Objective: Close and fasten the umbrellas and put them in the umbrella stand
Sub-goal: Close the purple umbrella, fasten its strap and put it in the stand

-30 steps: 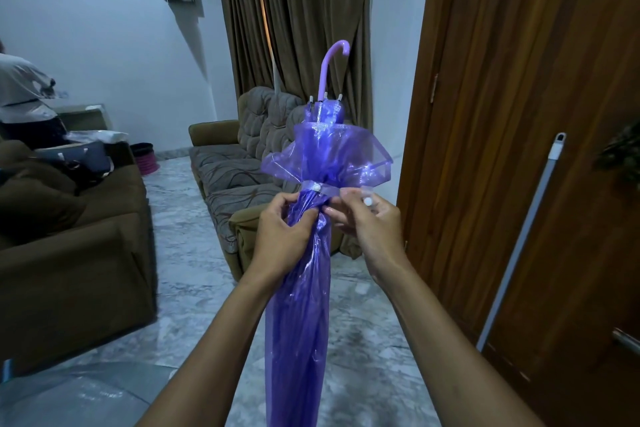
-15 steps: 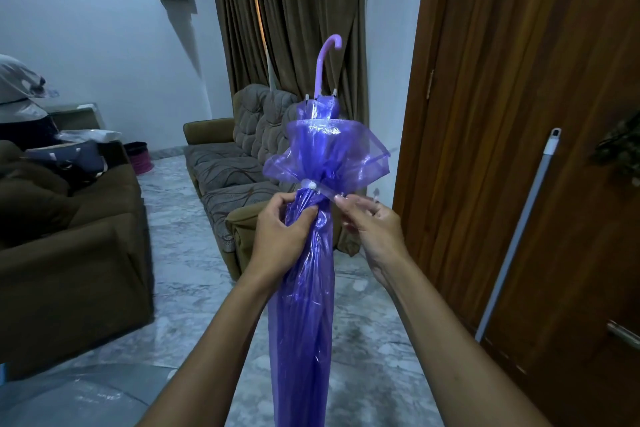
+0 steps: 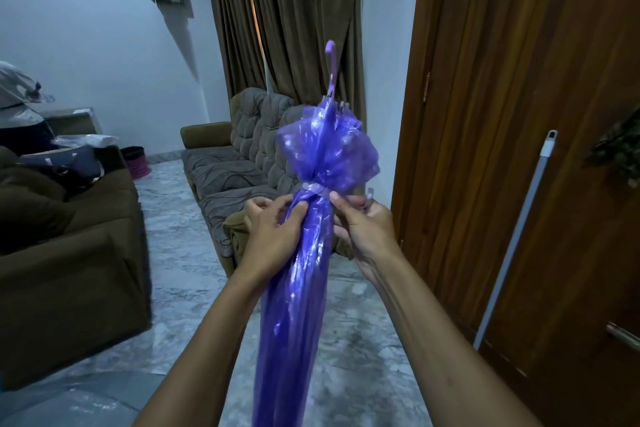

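Umbrella: a translucent purple umbrella (image 3: 298, 288) is held closed, handle end pointing up and away, its hooked handle (image 3: 331, 61) topmost.
Strap: a pale strap (image 3: 313, 189) circles the folded canopy, which flares out above it.
Left hand: the left hand (image 3: 273, 236) wraps the canopy just below the strap.
Right hand: the right hand (image 3: 363, 229) pinches at the strap's right side.
Surroundings: grey sofa (image 3: 239, 163) behind, wooden door (image 3: 519, 114) to the right, a white pole (image 3: 512, 243) leaning on it, marble floor (image 3: 180, 274) below.
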{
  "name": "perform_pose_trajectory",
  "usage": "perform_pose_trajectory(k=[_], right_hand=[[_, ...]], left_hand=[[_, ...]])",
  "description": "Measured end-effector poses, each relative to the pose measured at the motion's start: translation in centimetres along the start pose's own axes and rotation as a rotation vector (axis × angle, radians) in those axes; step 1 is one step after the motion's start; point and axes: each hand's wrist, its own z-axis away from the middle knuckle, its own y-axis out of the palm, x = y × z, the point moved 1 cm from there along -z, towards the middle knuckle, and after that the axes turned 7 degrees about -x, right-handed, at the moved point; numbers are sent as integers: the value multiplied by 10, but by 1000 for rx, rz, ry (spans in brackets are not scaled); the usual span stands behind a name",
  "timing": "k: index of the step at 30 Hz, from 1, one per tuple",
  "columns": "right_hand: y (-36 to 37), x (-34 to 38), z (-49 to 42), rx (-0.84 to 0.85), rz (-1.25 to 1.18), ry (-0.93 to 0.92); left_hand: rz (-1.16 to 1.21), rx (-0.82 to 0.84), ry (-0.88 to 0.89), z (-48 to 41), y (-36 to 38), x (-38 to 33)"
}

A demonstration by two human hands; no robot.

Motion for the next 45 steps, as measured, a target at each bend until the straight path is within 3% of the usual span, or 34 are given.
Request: perform_pose_trajectory(k=[2,6,10,14,17,22,29,35,39,42,45], right_hand=[[2,3,1,16,25,-42],[8,2,5,-43,92,-104],[-1,-4,4,-147,339,-242],[-1,6,4,-132,413,-310],[4,9,7,-49,411,-282],[2,19,7,124,157,-101],[-16,16,-7,14,427,-251],[-9,15,-4,85,194,-55],[-9,13,-3,-27,172,-106],[-11,15,-2,-82,235,-193],[-10,16,-1,-105,369,-296]], left_hand=[[5,29,23,-3,-3,0],[-77,-175,208,4,-2,-8],[-244,-66,169,6,1,-7],[-67,117,74,9,7,-12],[-100,65,114,10,10,-6],[264,8,-13,12,1,-4],[450,178,13,18,-4,-6],[537,227,-76,15,-1,-8],[351,204,-37,16,5,-17],[-71,-33,179,12,4,-22],[-99,-61,282,18,5,-34]])
